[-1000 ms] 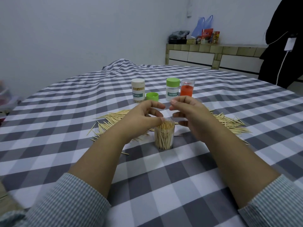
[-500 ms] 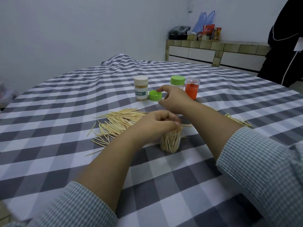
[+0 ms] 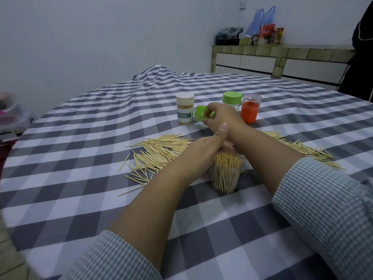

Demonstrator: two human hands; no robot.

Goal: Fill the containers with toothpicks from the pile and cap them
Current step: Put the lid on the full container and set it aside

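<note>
The right hand (image 3: 221,118) pinches a loose bright green plastic cap (image 3: 201,115) between thumb and fingertips, the cap tilted and lifted a little above the cloth, just right of a white-capped cylindrical toothpick container with a teal label (image 3: 184,109). The right forearm reaches in from the near right and crosses above the clear plastic container packed upright with wooden toothpicks (image 3: 226,172), which stands open-topped near the middle of the table.

The left hand (image 3: 210,142) lies just beyond that clear container, its thumb stretched out toward the far side; its fingers are hidden behind the right wrist, so I cannot tell whether they touch or grip the container's far rim, or how they are bent. The left forearm comes in from the near left, in a rolled-back sleeve of fine blue-grey check.

A loose pile of wooden toothpicks (image 3: 159,150) spreads over the cloth left of the clear container, with more showing right of the right forearm. Farther off, just right of the right hand, stand a green-capped clear container (image 3: 232,98) and a clear container with an orange inner part (image 3: 250,110), close side by side. All rest on a table covered in a grey and white checked cloth (image 3: 84,199).
</note>
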